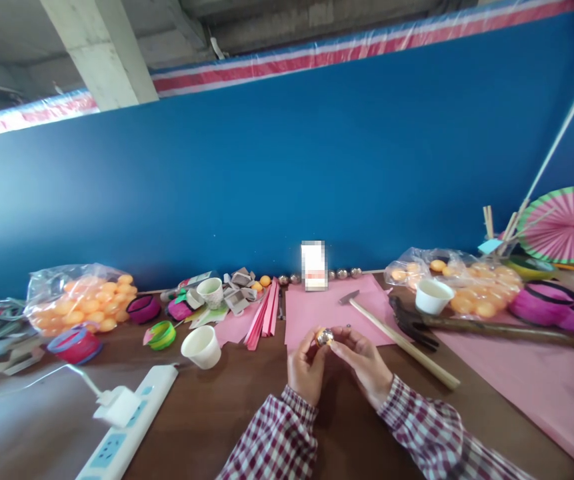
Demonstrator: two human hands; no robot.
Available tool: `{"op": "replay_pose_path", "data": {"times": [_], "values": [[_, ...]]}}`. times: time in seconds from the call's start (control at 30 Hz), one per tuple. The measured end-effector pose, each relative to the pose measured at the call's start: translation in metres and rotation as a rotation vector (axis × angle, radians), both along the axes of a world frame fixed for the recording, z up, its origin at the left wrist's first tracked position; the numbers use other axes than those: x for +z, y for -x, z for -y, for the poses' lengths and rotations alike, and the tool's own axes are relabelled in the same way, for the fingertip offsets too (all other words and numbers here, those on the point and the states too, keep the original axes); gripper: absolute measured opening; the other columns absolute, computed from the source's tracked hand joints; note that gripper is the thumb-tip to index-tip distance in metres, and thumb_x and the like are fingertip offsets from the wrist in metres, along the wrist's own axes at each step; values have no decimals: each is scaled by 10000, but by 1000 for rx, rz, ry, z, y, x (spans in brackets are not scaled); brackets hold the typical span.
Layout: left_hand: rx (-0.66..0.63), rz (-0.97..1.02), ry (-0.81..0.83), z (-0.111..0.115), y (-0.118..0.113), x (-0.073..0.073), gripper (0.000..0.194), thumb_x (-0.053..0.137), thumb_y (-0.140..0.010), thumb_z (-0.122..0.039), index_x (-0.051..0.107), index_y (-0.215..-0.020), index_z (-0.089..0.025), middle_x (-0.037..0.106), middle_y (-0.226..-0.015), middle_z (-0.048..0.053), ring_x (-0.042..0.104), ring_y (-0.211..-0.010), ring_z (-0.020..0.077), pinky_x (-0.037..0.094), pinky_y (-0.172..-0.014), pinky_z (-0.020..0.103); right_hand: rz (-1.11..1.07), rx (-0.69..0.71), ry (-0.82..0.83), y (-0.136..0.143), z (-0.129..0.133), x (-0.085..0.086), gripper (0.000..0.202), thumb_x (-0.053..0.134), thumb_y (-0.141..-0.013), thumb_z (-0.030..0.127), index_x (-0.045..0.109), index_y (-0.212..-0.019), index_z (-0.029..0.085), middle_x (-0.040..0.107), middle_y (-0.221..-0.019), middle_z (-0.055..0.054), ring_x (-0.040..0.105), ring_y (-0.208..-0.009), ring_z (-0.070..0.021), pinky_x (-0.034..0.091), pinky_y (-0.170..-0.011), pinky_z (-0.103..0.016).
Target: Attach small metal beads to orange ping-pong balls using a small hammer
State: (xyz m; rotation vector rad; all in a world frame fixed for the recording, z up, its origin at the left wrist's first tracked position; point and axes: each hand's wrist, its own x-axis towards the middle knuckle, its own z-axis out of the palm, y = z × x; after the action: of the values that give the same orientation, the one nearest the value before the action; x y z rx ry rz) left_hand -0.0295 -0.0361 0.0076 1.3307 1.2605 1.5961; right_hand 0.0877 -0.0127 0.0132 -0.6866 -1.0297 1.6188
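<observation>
A shiny metallic ball (323, 337) with an orange tint at its edge is held between both hands above the brown table (247, 407). My left hand (305, 368) curls its thumb and fingers round the ball's left side. From the right, my right hand (363, 363) touches it with thumb and fingertips closed together. Behind the hands lies pink paper (311, 317), and a small hammer (397, 337) with a pale wooden handle rests partly on it, right of my right hand. Several more metallic balls (355, 273) stand in a row at the blue wall.
Left are a power strip (134, 417), a white cup (201, 347), folded pink strips (264, 317) and a bag of orange balls (84, 300). Right are a claw hammer (491, 328), another white cup (433, 296), a second ball bag (487, 287) and a pink paper fan (569, 223).
</observation>
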Motion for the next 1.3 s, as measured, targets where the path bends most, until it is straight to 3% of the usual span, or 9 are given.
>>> {"op": "replay_pose_path", "data": {"times": [0.4, 0.63, 0.9, 1.3], "values": [[28, -65, -38, 0, 1, -4, 363, 552, -713, -237, 546, -1068, -160, 613, -1032, 75, 563, -957, 207, 442, -862, 350, -22, 4, 14, 1, 3, 6, 280, 680, -606, 267, 571, -848, 177, 629, -853, -35, 574, -784, -153, 426, -763, -318], [26, -71, -48, -2, 1, -8, 350, 547, -717, -232, 550, -1058, -157, 609, -1040, 74, 556, -969, 201, 449, -855, 341, -54, 4, 36, 1, 1, 2, 269, 681, -607, 255, 559, -835, 185, 632, -845, -22, 576, -772, -143, 424, -752, -301], [-15, -21, -23, 3, -1, 1, 353, 553, -711, -245, 554, -1053, -156, 608, -1041, 76, 557, -965, 205, 435, -870, 352, -46, -16, 17, 1, -1, -2, 279, 683, -601, 277, 543, -822, 178, 623, -828, -30, 575, -768, -151, 436, -743, -312], [-103, 309, 73, -2, -3, -1, 395, 603, -675, -290, 557, -1027, -116, 628, -980, 109, 586, -893, 200, 462, -808, 331, 210, -70, -175, -1, 1, 5, 288, 614, -663, 349, 534, -889, 189, 610, -883, -51, 562, -806, -171, 455, -756, -337]]}}
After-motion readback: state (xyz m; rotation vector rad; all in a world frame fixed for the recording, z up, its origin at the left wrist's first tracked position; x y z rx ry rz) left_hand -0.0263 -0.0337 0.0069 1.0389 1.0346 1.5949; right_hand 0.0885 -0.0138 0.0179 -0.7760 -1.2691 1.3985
